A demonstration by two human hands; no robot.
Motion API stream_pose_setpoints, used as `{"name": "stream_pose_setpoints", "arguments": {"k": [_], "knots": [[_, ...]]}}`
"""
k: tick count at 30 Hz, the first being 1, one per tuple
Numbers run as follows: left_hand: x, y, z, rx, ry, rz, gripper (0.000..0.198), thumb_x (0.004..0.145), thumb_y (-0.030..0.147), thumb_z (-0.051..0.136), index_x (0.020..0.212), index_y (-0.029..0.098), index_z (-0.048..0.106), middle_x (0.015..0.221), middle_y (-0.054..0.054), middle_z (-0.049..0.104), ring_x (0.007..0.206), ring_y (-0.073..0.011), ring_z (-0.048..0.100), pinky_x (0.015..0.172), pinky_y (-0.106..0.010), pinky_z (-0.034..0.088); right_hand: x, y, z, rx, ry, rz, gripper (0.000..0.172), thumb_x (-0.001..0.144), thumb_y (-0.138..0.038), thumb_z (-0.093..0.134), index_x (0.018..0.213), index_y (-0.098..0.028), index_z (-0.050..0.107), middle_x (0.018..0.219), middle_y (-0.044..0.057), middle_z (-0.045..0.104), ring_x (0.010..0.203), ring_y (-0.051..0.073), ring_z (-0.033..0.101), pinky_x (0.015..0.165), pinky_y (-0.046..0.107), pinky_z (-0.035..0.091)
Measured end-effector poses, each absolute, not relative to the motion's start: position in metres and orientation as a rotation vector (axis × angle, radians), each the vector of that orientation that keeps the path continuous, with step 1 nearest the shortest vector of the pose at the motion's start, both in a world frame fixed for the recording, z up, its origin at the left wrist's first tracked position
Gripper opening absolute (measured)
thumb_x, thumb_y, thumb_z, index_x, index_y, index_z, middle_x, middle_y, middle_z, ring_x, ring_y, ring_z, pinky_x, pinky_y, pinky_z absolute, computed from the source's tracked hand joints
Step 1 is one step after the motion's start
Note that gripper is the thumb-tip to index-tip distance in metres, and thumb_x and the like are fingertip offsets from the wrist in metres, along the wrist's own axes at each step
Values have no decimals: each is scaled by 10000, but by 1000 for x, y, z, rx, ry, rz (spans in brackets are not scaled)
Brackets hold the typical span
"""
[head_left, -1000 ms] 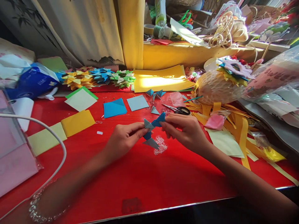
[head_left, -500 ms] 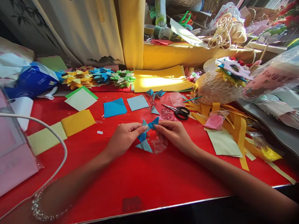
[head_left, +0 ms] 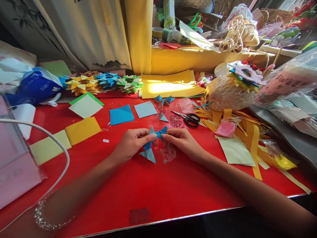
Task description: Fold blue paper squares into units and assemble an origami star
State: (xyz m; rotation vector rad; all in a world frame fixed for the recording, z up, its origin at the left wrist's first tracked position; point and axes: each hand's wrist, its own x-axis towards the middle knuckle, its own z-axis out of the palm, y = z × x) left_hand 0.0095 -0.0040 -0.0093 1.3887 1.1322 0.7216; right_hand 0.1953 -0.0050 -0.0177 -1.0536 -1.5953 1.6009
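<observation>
Paper Chain (head_left: 149, 145): Position, Orientation and Count

Location: the paper chain is directly ahead of the person, between the fingertips of the left hand (head_left: 133, 142) and the right hand (head_left: 184, 140), over the red counter (head_left: 188, 188).

Hand state: both hands are grasping. The left hand pinches the chain at its upper bend; the right hand pinches the dark blue end unit (head_left: 163, 130).

Governing relation: the end unit lies immediately right of the left fingertips, its pointed tip up and to the right. From the bend, the remaining length runs toward the person and slightly left, ending in the light blue end unit (head_left: 148, 154). The left hand is nearer this trailing length. Fingers cover the joint; whether the end unit is fully seated cannot be determined.

Count:
- Chain units: four visible, two dark blue and two light blue.
- Loose triangles (head_left: 169, 99): four, beyond the hands; three grouped, one nearer.
- Scissors (head_left: 187, 117): one pair, beyond the right hand, blades pointing left.
- Blue sheet batches: two, side by side, one dark blue batch (head_left: 121, 114) and one light blue batch (head_left: 145, 109). Sheets per batch cannot be counted.
</observation>
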Motion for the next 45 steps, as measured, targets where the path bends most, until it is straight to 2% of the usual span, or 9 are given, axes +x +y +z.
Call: {"name": "stream_pose_setpoints", "arguments": {"k": [3,11,16,24,30,37,40,42,45], "knots": [[10,-4,-8,1386,1131,710,326,695,449,606,711,128,666,644,-28,622,481,-65,415,426,-175,344,195,-6,-18,-1040,-1617,1613,345,825,-439,476,662,-140,533,485,-27,548,394,88,493,389,202,356],[9,-5,-9,1512,1155,675,369,710,478,581,674,121,670,610,-31,598,495,-76,437,424,-180,339,193,-7,-17,-1046,-1653,1611,307,817,-420,499,709,-139,554,505,-34,557,417,83,511,401,184,361],[12,-4,-9,1405,1153,761,340,743,468,560,763,146,669,645,-21,640,462,-66,442,409,-180,325,192,-6,-17,-1017,-1567,1624,294,809,-403,514,677,-142,538,502,-33,556,400,84,502,391,193,371],[14,-10,-14,1416,1161,875,320,763,454,552,784,157,667,719,-20,656,655,-120,559,588,-213,419,190,-8,-19,-1047,-1587,1579,351,819,-436,491,622,-146,514,458,-33,535,378,79,491,370,186,342],[16,-12,-15,1413,1182,885,308,774,440,542,788,148,641,737,-25,632,725,-145,564,609,-220,420,187,-10,-20,-1058,-1567,1530,366,820,-440,489,605,-144,505,447,-31,523,368,71,485,363,174,327],[13,-6,-15,1474,1187,760,295,732,427,591,681,137,603,603,9,577,520,-78,447,452,-180,314,186,-10,-26,-1079,-1623,1485,363,831,-456,463,655,-145,524,467,-33,508,375,66,468,357,169,316],[13,-7,-15,1435,1203,761,295,730,428,588,663,141,589,589,0,595,488,-76,419,427,-182,297,187,-8,-25,-1061,-1613,1521,418,859,-497,371,667,-150,505,480,-25,498,365,72,456,361,185,328],[12,-8,-14,1387,1199,790,293,733,426,586,660,142,591,603,-8,615,479,-73,411,423,-182,302,191,-3,-24,-1088,-1579,1384,415,869,-499,336,710,-155,506,541,-17,504,390,71,449,389,196,347],[11,-7,-12,1338,1213,860,295,736,428,587,678,141,613,639,-19,636,495,-72,432,437,-178,326,200,13,-23,-1186,-1620,861,297,852,-441,432,834,-169,551,708,8,529,537,80,464,496,199,380]]}}
